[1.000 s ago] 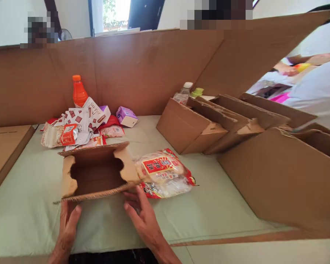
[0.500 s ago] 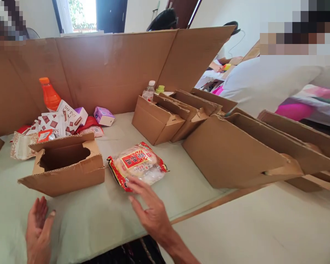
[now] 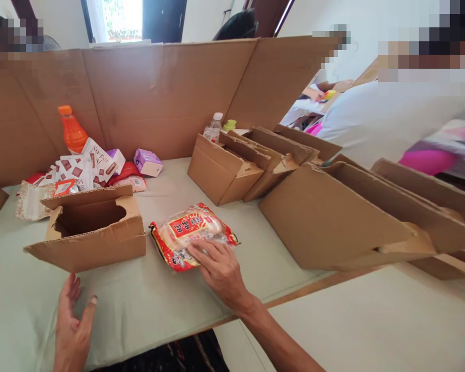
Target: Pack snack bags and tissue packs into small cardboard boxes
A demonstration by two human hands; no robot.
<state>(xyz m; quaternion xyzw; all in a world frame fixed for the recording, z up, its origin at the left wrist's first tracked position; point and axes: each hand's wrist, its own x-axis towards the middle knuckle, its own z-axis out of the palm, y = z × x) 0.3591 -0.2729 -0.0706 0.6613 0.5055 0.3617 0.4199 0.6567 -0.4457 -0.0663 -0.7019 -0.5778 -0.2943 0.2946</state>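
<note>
A red-and-clear packaged snack bag (image 3: 184,227) with dark-edged ends and large printed characters lies on the pale green cloth. My right hand (image 3: 220,271) is on its near side, fingers bent over the wrapper and closed on it; the thumb is mostly hidden. To the left, my left hand (image 3: 74,320) is held over the cloth, holding nothing, thumb and fingers apart. Just beyond it stands a cardboard box (image 3: 101,250) with an open top and a cut-out in its upper side; its inside is dark.
Behind that box are an orange bottle (image 3: 74,132), brown-and-white packets (image 3: 72,170) and a purple carton (image 3: 148,163). Several cardboard bins (image 3: 329,222) line the right, a clear bottle (image 3: 213,128) by them. A cardboard panel (image 3: 170,93) closes off the back. Another person sits at right.
My right hand has moved right and onto the snack bag, its fingers closing over the near side. My left hand has shifted a little right, still open. The view has turned slightly.
</note>
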